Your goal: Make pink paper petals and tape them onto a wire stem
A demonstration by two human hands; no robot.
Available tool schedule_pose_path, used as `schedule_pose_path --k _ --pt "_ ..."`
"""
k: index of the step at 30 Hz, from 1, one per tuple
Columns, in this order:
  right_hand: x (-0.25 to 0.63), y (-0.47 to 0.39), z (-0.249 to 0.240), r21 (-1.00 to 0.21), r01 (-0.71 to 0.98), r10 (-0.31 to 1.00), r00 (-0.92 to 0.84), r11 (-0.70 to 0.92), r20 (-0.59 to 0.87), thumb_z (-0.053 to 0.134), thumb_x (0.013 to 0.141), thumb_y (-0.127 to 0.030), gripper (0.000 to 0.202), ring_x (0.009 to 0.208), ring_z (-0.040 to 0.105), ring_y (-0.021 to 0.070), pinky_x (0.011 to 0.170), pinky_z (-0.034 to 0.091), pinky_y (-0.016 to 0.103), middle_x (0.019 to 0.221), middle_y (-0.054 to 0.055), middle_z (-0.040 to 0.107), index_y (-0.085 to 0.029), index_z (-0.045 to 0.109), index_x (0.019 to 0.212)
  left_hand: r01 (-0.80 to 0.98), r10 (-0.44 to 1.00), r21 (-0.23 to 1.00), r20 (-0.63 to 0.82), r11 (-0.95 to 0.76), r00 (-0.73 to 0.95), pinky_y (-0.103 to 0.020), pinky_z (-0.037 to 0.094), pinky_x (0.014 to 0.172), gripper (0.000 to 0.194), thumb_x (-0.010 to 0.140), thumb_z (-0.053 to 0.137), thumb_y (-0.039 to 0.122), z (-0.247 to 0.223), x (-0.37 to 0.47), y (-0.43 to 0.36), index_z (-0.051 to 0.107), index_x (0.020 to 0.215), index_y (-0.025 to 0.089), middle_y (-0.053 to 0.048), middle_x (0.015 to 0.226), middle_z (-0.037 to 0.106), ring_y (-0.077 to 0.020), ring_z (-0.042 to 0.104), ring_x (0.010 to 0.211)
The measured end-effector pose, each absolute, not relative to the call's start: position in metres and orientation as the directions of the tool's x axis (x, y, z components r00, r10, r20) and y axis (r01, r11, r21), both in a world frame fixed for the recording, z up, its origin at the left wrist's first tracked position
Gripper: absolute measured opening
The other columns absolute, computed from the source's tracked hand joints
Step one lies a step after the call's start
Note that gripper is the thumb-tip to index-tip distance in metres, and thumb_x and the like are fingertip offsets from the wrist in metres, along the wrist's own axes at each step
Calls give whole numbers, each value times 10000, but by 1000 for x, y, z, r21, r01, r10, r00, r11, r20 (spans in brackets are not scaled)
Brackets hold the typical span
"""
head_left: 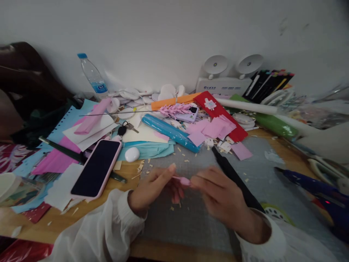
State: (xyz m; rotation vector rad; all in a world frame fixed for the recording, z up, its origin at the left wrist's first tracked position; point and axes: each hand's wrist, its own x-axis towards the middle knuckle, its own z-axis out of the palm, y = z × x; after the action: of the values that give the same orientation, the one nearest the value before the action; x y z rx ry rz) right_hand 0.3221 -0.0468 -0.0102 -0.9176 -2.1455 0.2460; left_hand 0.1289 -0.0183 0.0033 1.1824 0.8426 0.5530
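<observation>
A small pink paper piece (185, 181), rolled or twisted in shape, is held between my two hands above the grey cutting mat (188, 222). My left hand (158, 185) pinches its left end between thumb and fingers. On its other end, the fingers of my right hand (218, 193) are closed, a little blurred. Pink paper squares (215, 128) lie in a loose pile beyond my hands. Behind them rests a thin dark stem carrying a cluster of pink petal-like pieces (176, 110). A long black strip (237, 178) runs beneath my right forearm.
To the left lies a phone (96, 169) beside a white rounded case (132, 154). A blue roll (170, 133), keys (131, 126) and a red packet (222, 116) crowd the back. A water bottle (92, 76) stands near the wall; a dark blue glue gun (313, 185) is at right.
</observation>
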Motion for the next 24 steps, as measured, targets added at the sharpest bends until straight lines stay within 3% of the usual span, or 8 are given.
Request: schedule_pose_path --k 4,8,11,13,17,20,22,24 --pt "324 -47 -14 -109 562 506 -623 820 596 402 941 -66 243 695 533 177 661 451 319 766 68 655 -112 641 940 77 545 780 -501 621 672 -171 381 391 557 785 553 608 -1 130 -16 652 618 86 -36 520 613 -69 512 391" --pt "324 -46 -13 -104 575 514 -618 812 595 369 949 -64 287 692 533 181 650 450 325 744 69 652 -115 648 906 64 592 817 -466 573 658 -142 378 416 375 751 679 468 0 127 -14 680 702 97 -6 555 622 -48 513 434" --pt "323 -46 -13 -212 608 601 -559 765 571 360 945 -76 315 652 502 183 619 437 325 697 67 625 -135 647 831 133 722 934 -341 331 603 -159 422 461 230 776 687 337 2 127 -14 696 767 107 -2 588 632 -66 542 482" --pt "321 -46 -12 -338 601 672 -509 725 538 388 939 -97 290 661 501 185 635 434 327 701 68 618 -137 647 813 220 823 975 -128 3 554 -193 467 516 151 795 676 265 0 126 -15 706 796 118 -22 638 664 -100 588 550" --pt "319 -46 -8 -706 490 852 -396 511 342 485 915 -173 230 667 522 170 616 417 293 666 38 586 -143 663 772 324 658 614 457 -720 598 -259 525 659 152 871 572 135 -11 122 -17 688 968 144 -71 811 718 -156 650 729" --pt "319 -44 -7 -946 291 925 -380 146 26 541 887 -273 253 604 498 137 558 389 250 608 -4 541 -162 648 685 286 516 443 587 -850 624 -254 538 650 231 874 558 92 -16 119 -17 633 1086 143 -81 868 718 -156 656 746" --pt "320 -43 -7 -984 175 918 -382 -38 -104 549 875 -316 265 589 478 125 536 371 236 610 -13 534 -170 636 672 270 562 515 581 -814 588 -255 545 669 218 854 605 124 -14 120 -18 640 1069 140 -84 869 719 -161 664 764" --pt "321 -43 -7 -988 147 937 -335 -51 -98 549 874 -325 253 598 474 124 537 365 233 627 -14 533 -176 633 688 258 677 660 523 -706 518 -257 551 685 226 826 657 189 -9 121 -18 652 1046 135 -86 854 721 -164 671 758"
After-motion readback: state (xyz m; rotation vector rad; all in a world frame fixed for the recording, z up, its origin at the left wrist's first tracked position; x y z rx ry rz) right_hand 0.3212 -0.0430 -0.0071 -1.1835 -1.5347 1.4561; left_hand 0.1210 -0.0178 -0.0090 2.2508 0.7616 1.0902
